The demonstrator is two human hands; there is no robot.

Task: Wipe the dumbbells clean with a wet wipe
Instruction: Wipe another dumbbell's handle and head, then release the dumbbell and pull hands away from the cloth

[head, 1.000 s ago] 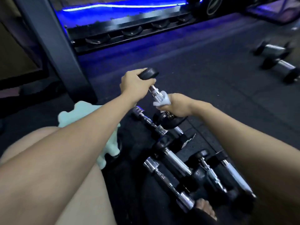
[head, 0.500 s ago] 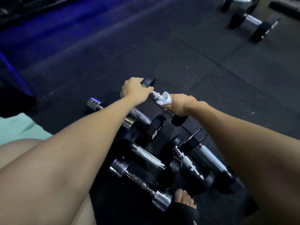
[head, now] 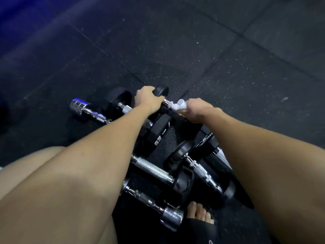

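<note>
I hold a small dumbbell (head: pixel 162 91) with black round ends above the pile. My left hand (head: pixel 146 99) grips its far end near the black head. My right hand (head: pixel 198 110) is wrapped round the chrome handle with a white wet wipe (head: pixel 179 105) bunched between palm and bar; the near head is hidden under that hand. Below lie several more dumbbells: a chrome one (head: pixel 86 110) at the left, a black-headed one (head: pixel 153 170) in the middle, another black-headed one (head: pixel 205 175) to its right, and a chrome one (head: pixel 158 206) nearest me.
Everything lies on black speckled rubber floor tiles (head: pixel 193 50). My bare knee (head: pixel 35 164) fills the lower left. My foot (head: pixel 200 213) in a black strap rests just beside the nearest chrome dumbbell. Blue light tints the floor at the top left.
The view has tilted further down to the floor, so the rack and the far dumbbells left the frame. Both hands keep their grip on the dumbbell, which has tipped from upright to nearly level.
</note>
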